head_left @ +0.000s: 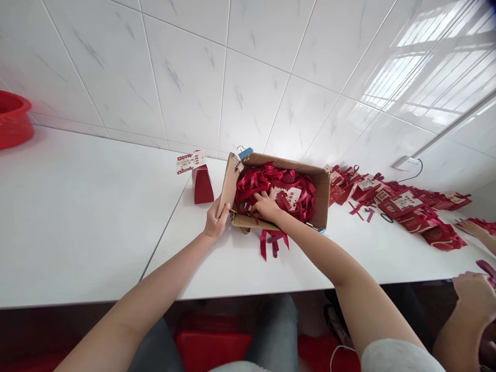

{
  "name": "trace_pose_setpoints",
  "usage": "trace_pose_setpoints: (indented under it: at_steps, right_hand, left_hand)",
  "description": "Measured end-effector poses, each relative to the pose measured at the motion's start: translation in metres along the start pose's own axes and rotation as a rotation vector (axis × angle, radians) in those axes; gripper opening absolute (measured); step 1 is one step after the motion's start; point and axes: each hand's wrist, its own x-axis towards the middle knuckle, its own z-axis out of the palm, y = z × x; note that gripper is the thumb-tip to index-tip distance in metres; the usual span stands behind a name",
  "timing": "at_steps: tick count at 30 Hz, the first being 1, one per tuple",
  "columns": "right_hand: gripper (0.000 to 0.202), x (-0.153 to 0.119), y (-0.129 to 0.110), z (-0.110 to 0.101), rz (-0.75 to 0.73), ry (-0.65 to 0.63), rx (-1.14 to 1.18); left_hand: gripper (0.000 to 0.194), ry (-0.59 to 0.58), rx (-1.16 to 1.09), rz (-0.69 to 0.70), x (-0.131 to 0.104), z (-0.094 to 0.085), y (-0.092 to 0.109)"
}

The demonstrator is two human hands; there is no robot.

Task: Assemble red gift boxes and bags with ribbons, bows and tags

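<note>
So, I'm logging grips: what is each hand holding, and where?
The left hand grips the cardboard box by its left flap. The right hand rests on the red ribbons inside; no clear grasp.

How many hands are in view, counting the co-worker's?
4. The left hand holds the cardboard box by its left wall; the right hand is among the red ribbons inside. A co-worker's two hands show at the right edge.

One cardboard box (321, 194), touched by both hands; one upright red gift box (202, 184) left of the left hand (217, 219); one red basin (13, 119) far left; two co-worker hands (470, 227) far right of the right hand (265, 205).
</note>
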Motion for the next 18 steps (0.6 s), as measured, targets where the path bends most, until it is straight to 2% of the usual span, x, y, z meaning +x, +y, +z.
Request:
trace_pose_setpoints:
  at_steps: [18]
  right_hand:
    - [0.019, 0.0045, 0.009, 0.0043, -0.045, -0.001, 0.131]
  left_hand:
    - [0.04, 0.011, -0.004, -0.008, 0.0011, 0.0002, 0.002]
